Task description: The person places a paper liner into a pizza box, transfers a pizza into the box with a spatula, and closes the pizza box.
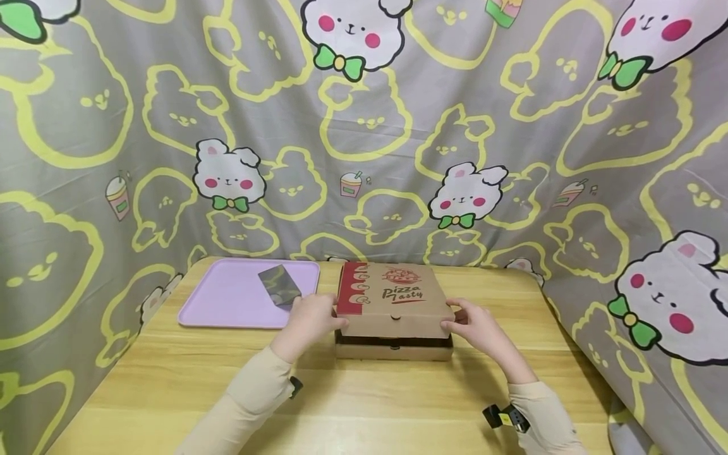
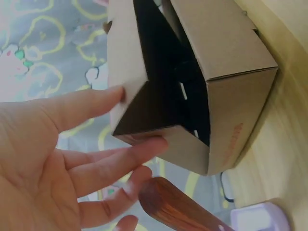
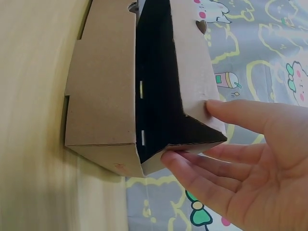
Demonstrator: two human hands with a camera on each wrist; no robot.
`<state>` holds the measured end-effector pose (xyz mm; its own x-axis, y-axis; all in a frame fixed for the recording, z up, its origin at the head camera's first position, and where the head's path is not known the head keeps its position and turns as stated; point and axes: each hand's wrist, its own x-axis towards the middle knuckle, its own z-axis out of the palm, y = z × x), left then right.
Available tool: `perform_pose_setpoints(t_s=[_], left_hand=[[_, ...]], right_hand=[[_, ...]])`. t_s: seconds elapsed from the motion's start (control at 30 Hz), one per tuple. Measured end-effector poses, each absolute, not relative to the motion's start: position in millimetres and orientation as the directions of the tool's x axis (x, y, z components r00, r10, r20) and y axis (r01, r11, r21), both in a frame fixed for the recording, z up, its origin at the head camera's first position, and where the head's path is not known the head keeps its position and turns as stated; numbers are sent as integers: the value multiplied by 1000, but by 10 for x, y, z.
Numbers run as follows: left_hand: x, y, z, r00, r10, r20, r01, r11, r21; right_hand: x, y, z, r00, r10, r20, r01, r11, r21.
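A brown cardboard pizza box (image 1: 395, 349) stands on the table, its printed lid (image 1: 398, 291) raised partway at the front, leaving a dark gap. My left hand (image 1: 311, 319) pinches the lid's front left corner, thumb on the front flap and fingers at the side flap. The right hand (image 1: 474, 322) holds the front right corner in the same way. Both wrist views show the gap between the lid (image 2: 126, 57) and the box base (image 3: 103, 96); the inside is too dark to make out. Just beyond the left hand lies a cleaver (image 1: 279, 284), its wooden handle (image 2: 180, 204) visible in the left wrist view.
On the left of the wooden table (image 1: 392, 411) sits a light purple tray (image 1: 222, 294) with the cleaver's blade on it. A grey curtain (image 1: 387, 177) with cartoon prints hangs behind the table and along both sides.
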<state>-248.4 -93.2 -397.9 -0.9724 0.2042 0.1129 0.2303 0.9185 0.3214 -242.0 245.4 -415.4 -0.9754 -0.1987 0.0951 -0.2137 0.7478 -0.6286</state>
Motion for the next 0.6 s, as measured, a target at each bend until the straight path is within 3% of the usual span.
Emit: perform_pose_setpoints(t_s=[0.27, 0.6], left_hand=[[-2429, -754, -3927, -968, 231, 96, 243, 959, 144], [-2403, -666, -3946, -959, 268, 91, 274, 960, 57]], right_hand=[[-2479, 2393, -4091, -968, -247, 49, -233, 807, -543], [-2487, 2301, -4101, -965, -262, 30, -246, 853, -461]])
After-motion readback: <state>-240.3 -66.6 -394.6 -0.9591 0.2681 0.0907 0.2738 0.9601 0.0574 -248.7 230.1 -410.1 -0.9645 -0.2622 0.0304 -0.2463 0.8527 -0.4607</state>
